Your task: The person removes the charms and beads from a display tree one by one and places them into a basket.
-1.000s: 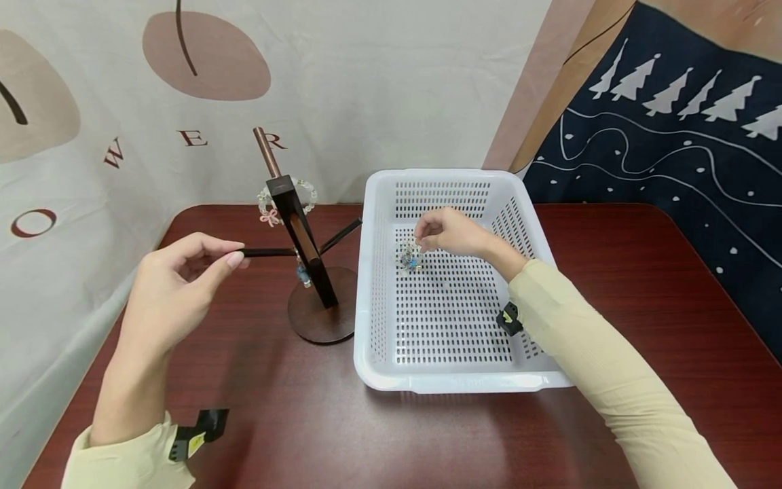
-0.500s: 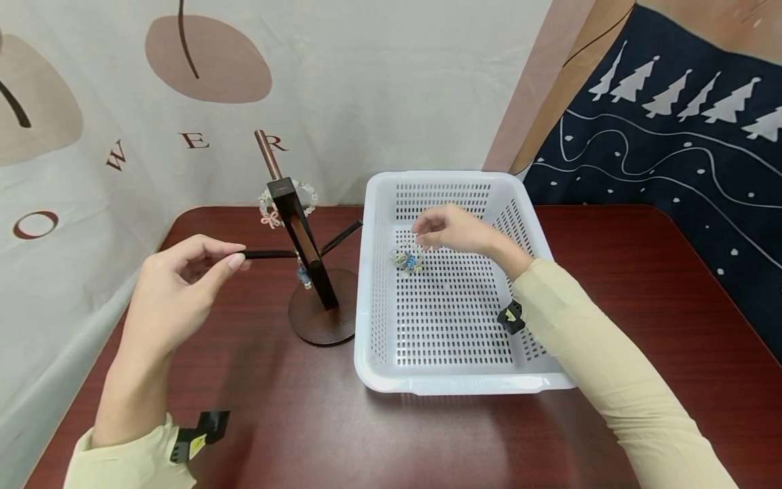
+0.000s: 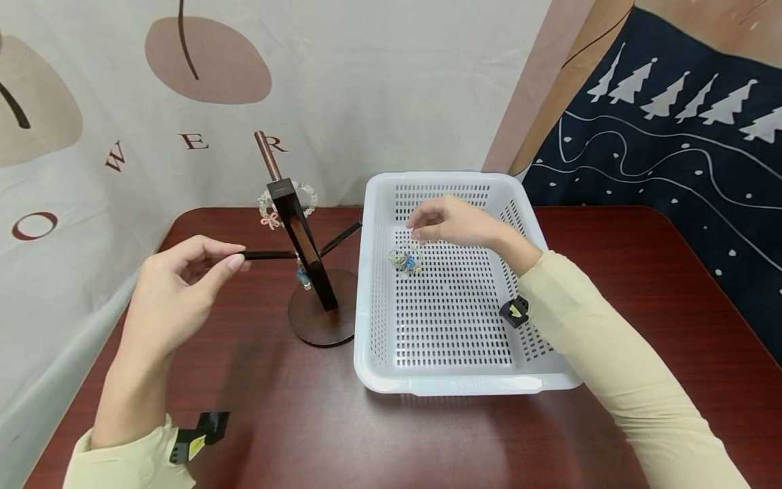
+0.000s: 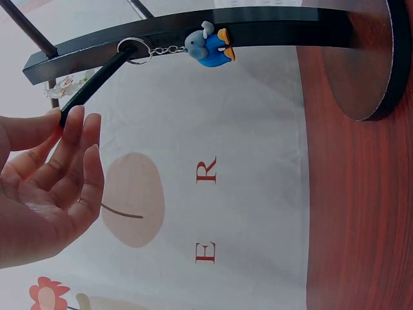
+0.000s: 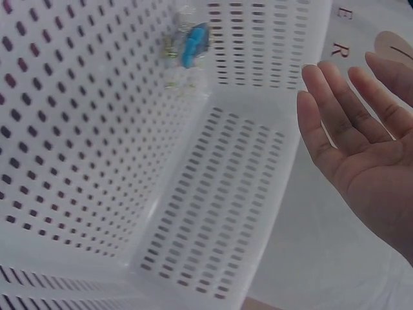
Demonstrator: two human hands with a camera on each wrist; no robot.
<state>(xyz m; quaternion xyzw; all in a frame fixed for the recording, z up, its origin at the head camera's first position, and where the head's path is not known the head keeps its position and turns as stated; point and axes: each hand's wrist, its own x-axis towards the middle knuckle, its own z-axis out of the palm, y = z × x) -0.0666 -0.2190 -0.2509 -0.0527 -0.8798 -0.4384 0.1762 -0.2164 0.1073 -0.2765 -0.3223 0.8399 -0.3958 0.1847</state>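
My left hand pinches the tip of a dark peg on a wooden display stand between thumb and fingertips. From that peg hangs a keychain by its ring, with a blue figure at the end of its chain. A pale beaded bracelet with a pink bow hangs farther back on the stand. Over the white basket hovers my right hand, fingers loosely bent and holding nothing visible; its palm shows in the right wrist view. Just below it lies a small cluster of blue, yellow and clear trinkets.
The dark red table carries both stand and basket, with the basket's left wall right by the stand's round base. Another peg points toward the basket. Behind hang a pale printed cloth and a navy one.
My right hand has drawn up and back from the trinkets, which now lie apart from its fingers in the basket. The left hand keeps its pinch on the peg.
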